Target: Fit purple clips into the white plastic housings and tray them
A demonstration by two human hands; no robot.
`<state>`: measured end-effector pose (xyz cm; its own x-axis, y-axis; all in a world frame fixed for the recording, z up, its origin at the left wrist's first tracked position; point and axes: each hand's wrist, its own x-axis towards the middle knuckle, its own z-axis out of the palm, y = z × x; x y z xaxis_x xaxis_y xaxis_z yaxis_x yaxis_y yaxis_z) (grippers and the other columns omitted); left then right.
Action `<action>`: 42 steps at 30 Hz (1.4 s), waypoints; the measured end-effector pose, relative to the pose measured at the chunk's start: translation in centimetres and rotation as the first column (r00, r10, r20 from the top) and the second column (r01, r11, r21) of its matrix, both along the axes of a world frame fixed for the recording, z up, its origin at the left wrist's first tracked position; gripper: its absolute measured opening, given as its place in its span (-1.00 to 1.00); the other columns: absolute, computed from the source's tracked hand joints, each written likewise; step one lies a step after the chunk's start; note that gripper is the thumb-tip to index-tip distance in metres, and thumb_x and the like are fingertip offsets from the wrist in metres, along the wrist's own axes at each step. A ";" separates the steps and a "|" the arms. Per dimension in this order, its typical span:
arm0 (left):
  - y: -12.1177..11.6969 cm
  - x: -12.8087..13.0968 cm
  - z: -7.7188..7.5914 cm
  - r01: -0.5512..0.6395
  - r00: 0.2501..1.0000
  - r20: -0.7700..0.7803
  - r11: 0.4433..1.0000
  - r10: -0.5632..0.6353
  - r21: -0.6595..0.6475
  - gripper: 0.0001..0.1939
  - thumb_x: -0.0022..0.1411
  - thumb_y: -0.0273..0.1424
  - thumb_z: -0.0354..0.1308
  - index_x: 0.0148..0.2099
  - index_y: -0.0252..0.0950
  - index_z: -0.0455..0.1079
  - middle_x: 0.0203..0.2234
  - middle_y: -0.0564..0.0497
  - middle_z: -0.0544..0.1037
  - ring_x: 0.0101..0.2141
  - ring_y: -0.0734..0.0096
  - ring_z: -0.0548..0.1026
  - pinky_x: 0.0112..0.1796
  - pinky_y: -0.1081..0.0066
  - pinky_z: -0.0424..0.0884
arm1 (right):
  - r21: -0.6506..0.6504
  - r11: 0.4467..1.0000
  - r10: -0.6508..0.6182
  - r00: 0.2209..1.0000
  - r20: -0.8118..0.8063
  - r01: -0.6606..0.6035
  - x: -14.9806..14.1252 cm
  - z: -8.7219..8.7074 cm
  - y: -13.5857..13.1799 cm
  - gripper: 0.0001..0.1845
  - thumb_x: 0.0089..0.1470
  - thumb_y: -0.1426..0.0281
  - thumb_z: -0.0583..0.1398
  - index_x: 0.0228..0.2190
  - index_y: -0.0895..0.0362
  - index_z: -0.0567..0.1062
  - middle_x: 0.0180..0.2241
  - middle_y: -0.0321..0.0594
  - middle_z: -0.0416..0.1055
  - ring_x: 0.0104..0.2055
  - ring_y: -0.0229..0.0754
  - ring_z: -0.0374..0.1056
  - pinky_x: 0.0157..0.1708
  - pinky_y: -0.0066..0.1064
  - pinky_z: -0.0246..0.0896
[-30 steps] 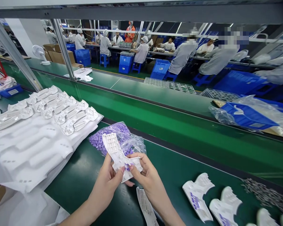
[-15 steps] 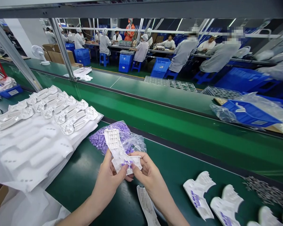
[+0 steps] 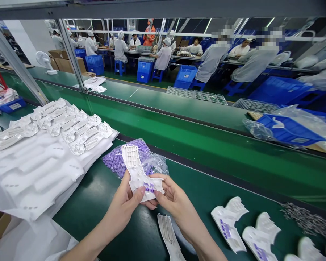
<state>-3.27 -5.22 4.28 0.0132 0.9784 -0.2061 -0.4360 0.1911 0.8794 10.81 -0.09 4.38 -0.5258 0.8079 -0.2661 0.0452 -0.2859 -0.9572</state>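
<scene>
Near centre, above the table (image 3: 97,197) | white part (image 3: 137,175) is held by half-curled left hand (image 3: 128,199) and right hand (image 3: 172,194) | purple pieces (image 3: 149,186) are seated there and in near-right parts (image 3: 235,207); none are seen in left-side parts (image 3: 77,145)

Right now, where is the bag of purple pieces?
In the head view, the bag of purple pieces lies left of centre on the green table, just beyond the white part that the left hand and right hand hold.

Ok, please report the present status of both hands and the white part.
Left hand, right hand: both gripping white part. Purple piece on its ribbed side. Bag of purple pieces behind; nothing seen blocking hands.
</scene>
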 end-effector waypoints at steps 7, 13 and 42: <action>0.1 -0.3 -0.2 0.011 1.000 0.001 0.999 -0.011 0.049 -0.57 0.26 -0.29 0.04 0.07 -0.39 0.03 -0.35 -0.10 0.52 -0.40 0.26 0.54 -0.41 0.33 0.50 | -0.019 0.998 -0.052 0.998 -0.021 0.052 -0.1 0.6 -0.4 -0.66 0.05 0.21 0.21 -0.16 0.09 0.34 -0.42 -0.33 0.36 -0.40 -0.29 0.23 -0.34 -0.47 0.15; 0.1 -0.3 -0.2 0.037 0.999 0.037 0.998 -0.038 0.045 -0.51 0.26 -0.30 0.05 0.14 -0.39 -0.01 -0.33 -0.11 0.52 -0.40 0.26 0.53 -0.42 0.33 0.50 | -0.040 0.997 -0.066 0.998 -0.020 0.065 -0.3 0.7 -0.6 -0.61 0.01 0.19 0.23 -0.16 0.09 0.32 -0.38 -0.30 0.38 -0.39 -0.28 0.24 -0.37 -0.47 0.15; 0.1 -0.7 -0.1 0.070 0.969 0.241 0.995 -0.052 -0.065 -0.44 0.29 -0.46 -0.05 0.28 -0.36 -0.14 -0.15 -0.23 0.49 -0.27 0.12 0.55 -0.11 0.06 0.40 | -0.179 0.984 0.010 0.997 -0.077 -0.023 0.5 1.2 0.0 -0.63 0.10 0.25 0.18 -0.06 0.13 0.33 -0.16 -0.18 0.39 -0.14 -0.14 0.28 -0.12 -0.34 0.12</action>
<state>-3.94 -5.17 4.20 0.1299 0.9568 -0.2601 -0.6169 0.2833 0.7343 11.31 -0.08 5.56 -0.5629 0.7415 -0.3651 -0.0195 -0.4536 -0.8910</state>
